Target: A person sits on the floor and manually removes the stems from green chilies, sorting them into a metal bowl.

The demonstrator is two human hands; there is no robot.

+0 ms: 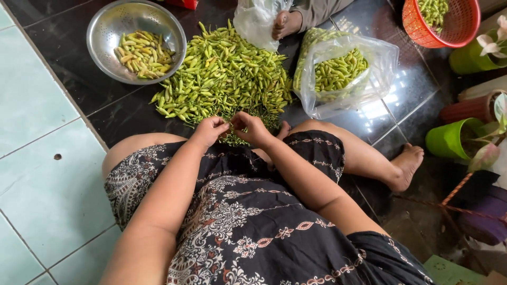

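Your left hand (209, 130) and right hand (252, 128) pinch 1 green chili (231, 125) between fingertips, close over your lap for control; the chili pile (224, 74) lies at 12 o'clock, steel bowl (105, 31) at 10.

bare arms, black dress (248, 227) with pale paisley print.

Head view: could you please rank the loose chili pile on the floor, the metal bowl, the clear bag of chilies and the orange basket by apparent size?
1. chili pile
2. clear bag and metal bowl: look alike, not ranked.
3. orange basket, cut off by the frame, so unsure.
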